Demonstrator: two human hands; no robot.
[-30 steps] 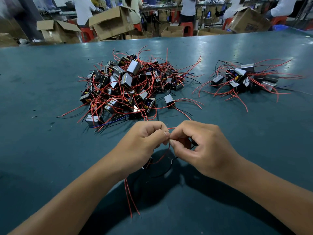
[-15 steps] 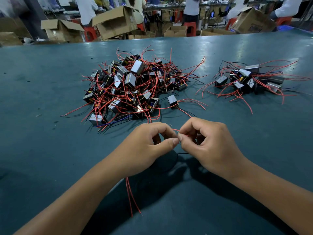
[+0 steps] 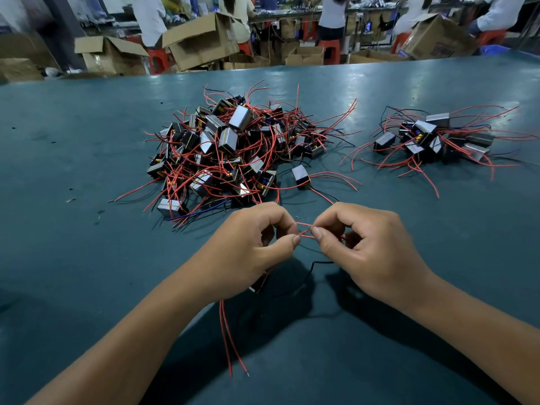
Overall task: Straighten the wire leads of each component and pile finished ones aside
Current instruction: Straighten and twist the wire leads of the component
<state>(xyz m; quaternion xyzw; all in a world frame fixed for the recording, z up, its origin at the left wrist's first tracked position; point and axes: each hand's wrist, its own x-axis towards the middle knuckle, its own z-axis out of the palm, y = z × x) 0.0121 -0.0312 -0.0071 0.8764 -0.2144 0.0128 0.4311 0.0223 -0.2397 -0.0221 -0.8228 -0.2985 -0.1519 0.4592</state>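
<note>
Head view: left hand (image 3: pixel 248 252) & right hand (image 3: pixel 371 252) meet near centre over the table (image 3: pixel 73 258), fingers curled, thumb + forefinger of each pinching a short red lead (image 3: pixel 304 232) stretched between them. Part (image 3: pixel 259 283) mostly hidden under left palm; two more red leads (image 3: pixel 226 337) hang from it toward near edge, a black one (image 3: pixel 314 266) loops right. Big tangled pile (image 3: pixel 233 150) just beyond hands, far left-centre. Small pile (image 3: pixel 432 138) far right, well apart. Boxes (image 3: pixel 201 39) w/ people behind table.
</note>
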